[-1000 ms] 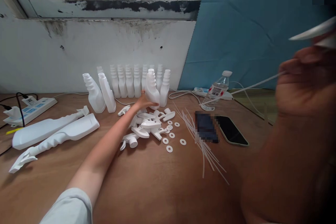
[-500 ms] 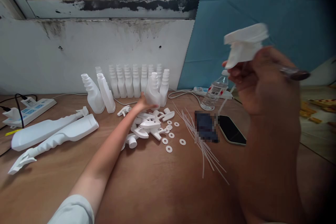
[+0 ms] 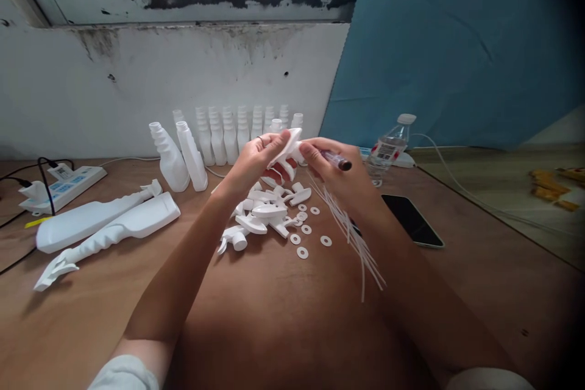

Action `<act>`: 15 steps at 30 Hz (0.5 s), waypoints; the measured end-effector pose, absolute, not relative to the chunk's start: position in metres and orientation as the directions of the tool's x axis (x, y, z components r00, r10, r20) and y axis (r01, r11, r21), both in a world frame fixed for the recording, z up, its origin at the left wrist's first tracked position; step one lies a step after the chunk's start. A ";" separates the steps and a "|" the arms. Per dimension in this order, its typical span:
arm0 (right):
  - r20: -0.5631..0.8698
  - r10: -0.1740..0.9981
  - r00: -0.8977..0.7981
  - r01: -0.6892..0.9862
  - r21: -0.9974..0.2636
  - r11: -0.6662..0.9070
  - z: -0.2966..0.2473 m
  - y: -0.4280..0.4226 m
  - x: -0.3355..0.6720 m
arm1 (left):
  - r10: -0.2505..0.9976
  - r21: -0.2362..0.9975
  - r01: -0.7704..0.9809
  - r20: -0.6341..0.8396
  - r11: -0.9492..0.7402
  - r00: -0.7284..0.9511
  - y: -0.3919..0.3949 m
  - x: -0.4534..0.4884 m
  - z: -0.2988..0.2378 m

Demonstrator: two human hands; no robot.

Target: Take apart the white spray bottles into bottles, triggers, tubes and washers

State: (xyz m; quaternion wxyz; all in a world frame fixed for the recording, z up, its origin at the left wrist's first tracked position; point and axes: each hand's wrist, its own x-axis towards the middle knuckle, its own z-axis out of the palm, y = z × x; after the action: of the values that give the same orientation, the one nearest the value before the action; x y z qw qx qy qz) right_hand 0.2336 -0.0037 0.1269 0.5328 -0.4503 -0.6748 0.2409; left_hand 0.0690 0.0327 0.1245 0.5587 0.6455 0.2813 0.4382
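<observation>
Both my hands meet above the wooden table [image 3: 274,317], in front of a row of white bottles [image 3: 228,134]. My left hand [image 3: 253,161] is closed on a white spray trigger head [image 3: 289,145]. From the other side, my right hand [image 3: 336,177] pinches the same trigger head, with a dark pen-like stick [image 3: 339,162] tucked between its fingers. Below the hands lies a pile of loose trigger heads [image 3: 260,214]. White washers [image 3: 302,252] and a bundle of thin white tubes [image 3: 354,234] lie beside it. A bottle neck [image 3: 276,125] shows just behind my hands.
Two bottles [image 3: 170,158] lean at the left of the row. Two bottles with triggers fitted [image 3: 98,228] lie on their sides at the left, near a power strip [image 3: 61,186]. A phone [image 3: 412,220] and a water bottle [image 3: 388,145] are at the right, before blue cloth [image 3: 457,49].
My right hand came down from high at the right with the trigger head to the middle. My left hand let go of the bottle in the row and took hold of the trigger head.
</observation>
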 end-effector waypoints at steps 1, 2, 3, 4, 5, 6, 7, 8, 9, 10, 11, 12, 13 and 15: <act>0.501 0.865 -0.021 0.358 -0.804 0.474 0.127 -0.006 0.230 | 0.861 0.967 -0.116 0.254 -0.226 0.442 0.032 0.068 0.123; 0.500 0.866 -0.012 0.361 -0.806 0.470 0.127 -0.008 0.228 | 0.866 0.967 -0.109 0.256 -0.231 0.429 0.031 0.066 0.122; 0.496 0.868 -0.003 0.361 -0.809 0.463 0.127 -0.009 0.226 | 0.868 0.967 -0.105 0.256 -0.234 0.425 0.032 0.064 0.121; 0.486 0.874 0.005 0.363 -0.815 0.452 0.128 -0.010 0.226 | 0.867 0.967 -0.104 0.256 -0.234 0.428 0.032 0.063 0.120; 0.473 0.881 0.014 0.364 -0.823 0.436 0.129 -0.010 0.227 | 0.865 0.967 -0.106 0.255 -0.232 0.432 0.032 0.062 0.119; 0.459 0.888 0.023 0.368 -0.830 0.419 0.130 -0.010 0.228 | 0.863 0.967 -0.109 0.254 -0.230 0.437 0.032 0.062 0.119; 0.446 0.895 0.034 0.372 -0.836 0.403 0.131 -0.010 0.230 | 0.862 0.967 -0.113 0.255 -0.229 0.438 0.031 0.063 0.120; 0.436 0.899 0.043 0.377 -0.840 0.390 0.132 -0.010 0.231 | 0.862 0.966 -0.117 0.259 -0.232 0.435 0.030 0.064 0.120; 0.430 0.902 0.046 0.379 -0.843 0.382 0.132 -0.010 0.232 | 0.864 0.965 -0.118 0.264 -0.236 0.429 0.028 0.066 0.120; 0.426 0.904 0.042 0.377 -0.845 0.380 0.132 -0.010 0.233 | 0.867 0.963 -0.114 0.270 -0.245 0.418 0.027 0.068 0.121; 0.422 0.906 0.035 0.372 -0.847 0.380 0.132 -0.010 0.234 | 0.871 0.960 -0.105 0.278 -0.258 0.405 0.026 0.070 0.121; 0.421 0.907 0.026 0.370 -0.847 0.382 0.131 -0.010 0.235 | 0.875 0.957 -0.091 0.289 -0.276 0.387 0.024 0.072 0.120; 0.428 0.904 0.026 0.371 -0.843 0.388 0.130 -0.010 0.235 | 0.880 0.950 -0.073 0.308 -0.303 0.362 0.023 0.073 0.120; 0.478 0.876 0.069 0.398 -0.818 0.415 0.128 -0.007 0.237 | 0.885 0.922 -0.027 0.379 -0.387 0.271 0.021 0.074 0.121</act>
State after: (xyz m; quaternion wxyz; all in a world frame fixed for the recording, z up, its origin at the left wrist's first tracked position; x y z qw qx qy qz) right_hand 0.2369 -0.0074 0.1280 0.5396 -0.4934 -0.6453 0.2213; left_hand 0.0735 0.0213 0.1210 0.4481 0.6593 0.3253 0.5086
